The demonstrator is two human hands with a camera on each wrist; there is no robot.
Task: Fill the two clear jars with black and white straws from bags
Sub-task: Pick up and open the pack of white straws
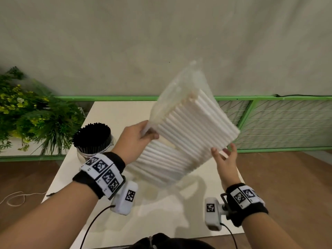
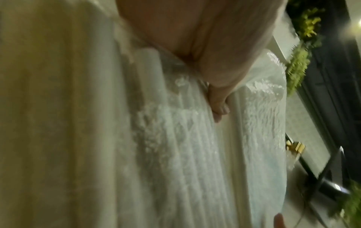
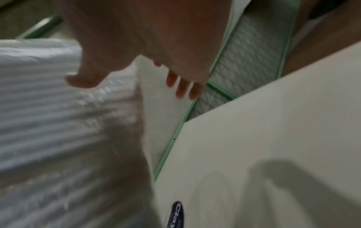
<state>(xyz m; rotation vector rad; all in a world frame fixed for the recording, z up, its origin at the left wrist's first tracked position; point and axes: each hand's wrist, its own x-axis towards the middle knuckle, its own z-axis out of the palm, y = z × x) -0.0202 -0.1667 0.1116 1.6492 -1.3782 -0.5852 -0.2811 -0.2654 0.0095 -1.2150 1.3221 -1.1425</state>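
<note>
A clear plastic bag of white straws (image 1: 194, 119) is held tilted in the air above the table. My left hand (image 1: 150, 133) pinches its left edge between thumb and fingers. In the left wrist view the left hand's fingertips (image 2: 216, 111) press into the crinkled bag (image 2: 195, 154). My right hand (image 1: 224, 155) is open with spread fingers at the bag's lower right corner; whether it touches is unclear. In the right wrist view the right hand's thumb (image 3: 82, 81) lies by the bag (image 3: 48, 108). A clear jar (image 1: 84, 155) packed with black straws (image 1: 93, 133) stands at the left of the table.
The white table (image 1: 161, 212) runs to a green-framed mesh fence (image 1: 278, 123) at the back right. A leafy plant with yellow flowers (image 1: 27, 112) sits to the left. Loose string (image 1: 16, 198) lies on the wooden floor. A dark blue oval label (image 3: 176, 214) shows on the bag's lower edge.
</note>
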